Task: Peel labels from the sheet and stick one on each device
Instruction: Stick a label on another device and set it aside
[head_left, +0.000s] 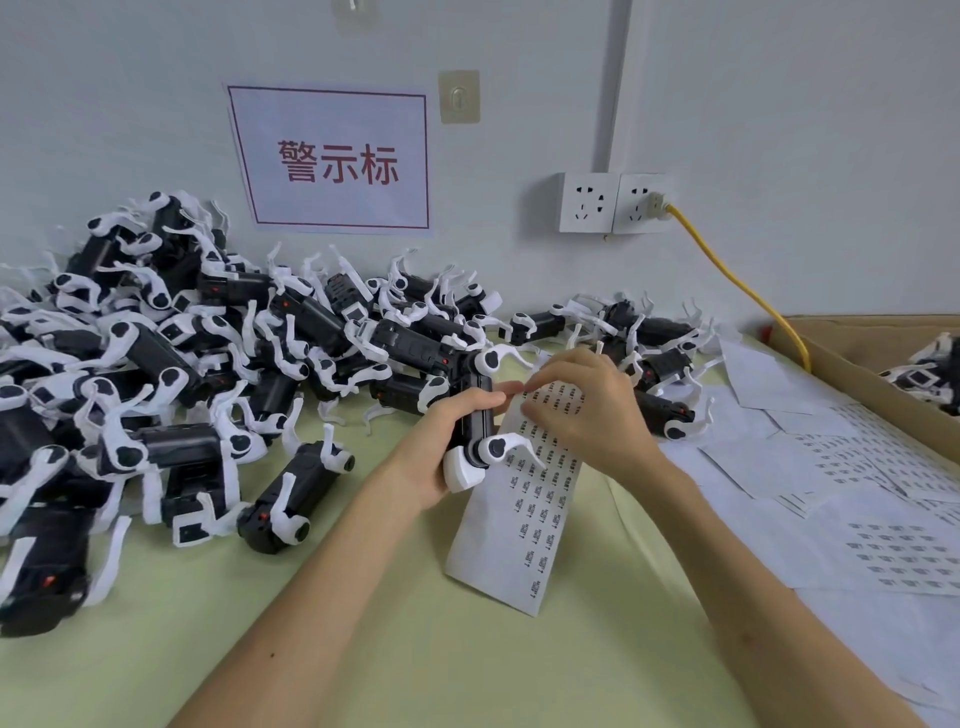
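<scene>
While the left hand (441, 447) wraps its curled fingers (493, 398) tightly round a device (477, 423), I see that device standing nearly upright above the table (415, 649): a blocky body of matte black plastic with smooth, curved white limbs hinged at round black joints; the right hand (582, 410) lies just beside it, its fingers bent, thumb and forefinger tips nipped together on the top edge of the label sheet (524, 525); whether a single label is between them I cannot tell. That sheet is a long, narrow strip of glossy white backing paper printed with rows of tiny black labels; it slopes down from the hands, and its lower end reaches the pale green, cloth-like table. On the left, against the wall, a tangled heap of devices (182, 374) lies jumbled, white limbs sticking out at all angles; to the right, loose flat label sheets (831, 493) overlap beside a brown cardboard box (857, 374) that holds more devices.
</scene>
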